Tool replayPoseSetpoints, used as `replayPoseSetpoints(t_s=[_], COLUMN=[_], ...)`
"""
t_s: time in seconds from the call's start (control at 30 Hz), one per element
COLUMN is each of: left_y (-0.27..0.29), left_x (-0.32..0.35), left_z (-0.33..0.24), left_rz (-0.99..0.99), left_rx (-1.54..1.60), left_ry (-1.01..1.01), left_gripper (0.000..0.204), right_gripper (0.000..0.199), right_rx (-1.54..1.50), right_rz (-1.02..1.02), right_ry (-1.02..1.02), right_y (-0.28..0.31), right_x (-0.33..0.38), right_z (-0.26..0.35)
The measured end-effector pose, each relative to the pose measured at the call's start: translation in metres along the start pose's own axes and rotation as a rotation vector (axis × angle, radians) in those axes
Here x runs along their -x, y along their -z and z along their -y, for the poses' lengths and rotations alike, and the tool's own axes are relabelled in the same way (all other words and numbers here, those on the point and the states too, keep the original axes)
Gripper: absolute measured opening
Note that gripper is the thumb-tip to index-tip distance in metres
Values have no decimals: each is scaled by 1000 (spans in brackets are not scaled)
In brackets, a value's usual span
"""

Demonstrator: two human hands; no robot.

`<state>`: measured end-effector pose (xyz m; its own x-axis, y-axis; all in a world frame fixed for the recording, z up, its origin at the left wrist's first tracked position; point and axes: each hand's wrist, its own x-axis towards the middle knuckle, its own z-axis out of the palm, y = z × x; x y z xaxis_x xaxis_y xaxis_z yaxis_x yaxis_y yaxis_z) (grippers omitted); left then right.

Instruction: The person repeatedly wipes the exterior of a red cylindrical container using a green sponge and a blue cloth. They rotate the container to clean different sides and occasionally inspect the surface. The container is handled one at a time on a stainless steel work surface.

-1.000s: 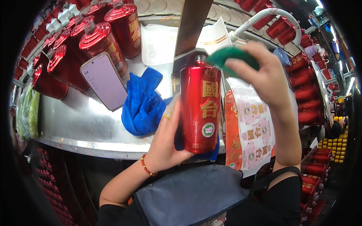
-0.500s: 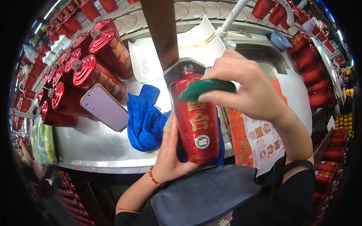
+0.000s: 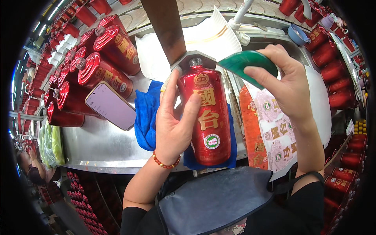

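Observation:
A red bottle with gold lettering and a small round green-and-white sticker lies tilted back on a blue cloth, its clear threaded neck pointing away from me. My left hand holds the left side of the bottle, thumb on its front by the lettering and fingers stretched along its edge. In my right hand is a green scraper, a thin rounded plate pinched between thumb and fingers. It is raised to the right of the bottle's neck, apart from the glass. A sheet of pink-and-gold decals lies below that hand.
Several finished-looking red bottles crowd the left side beside a phone. A crumpled blue cloth lies by my left hand. A brown post rises beyond the bottle. White trays, a pipe and a blue bowl stand farther back.
My right hand has moved right with the scraper, off the bottle's front. My left hand has shifted from under the bottle's base up to its left side.

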<state>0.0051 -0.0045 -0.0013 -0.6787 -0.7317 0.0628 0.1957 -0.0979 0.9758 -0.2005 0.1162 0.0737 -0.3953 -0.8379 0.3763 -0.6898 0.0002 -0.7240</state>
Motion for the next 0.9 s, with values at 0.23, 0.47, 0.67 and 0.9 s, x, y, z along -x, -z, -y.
replayPoseSetpoints(t_s=[0.23, 0.47, 0.67, 0.9], left_y=[1, -4, -5, 1], left_x=[-1, -14, -15, -14], left_z=[0, 1, 6, 9], left_rz=[-1, -54, -43, -4], left_rx=[77, 30, -13, 85], left_ry=[-23, -14, -83, -73], left_gripper=[54, 50, 50, 48], right_gripper=[20, 19, 18, 18], right_rx=[-95, -206, -195, -274], right_rz=[-2, 16, 20, 24], right_ry=[-52, -140, -135, -158], right_y=[0, -1, 1, 2], right_x=[5, 6, 9, 9], right_z=[-1, 1, -4, -3])
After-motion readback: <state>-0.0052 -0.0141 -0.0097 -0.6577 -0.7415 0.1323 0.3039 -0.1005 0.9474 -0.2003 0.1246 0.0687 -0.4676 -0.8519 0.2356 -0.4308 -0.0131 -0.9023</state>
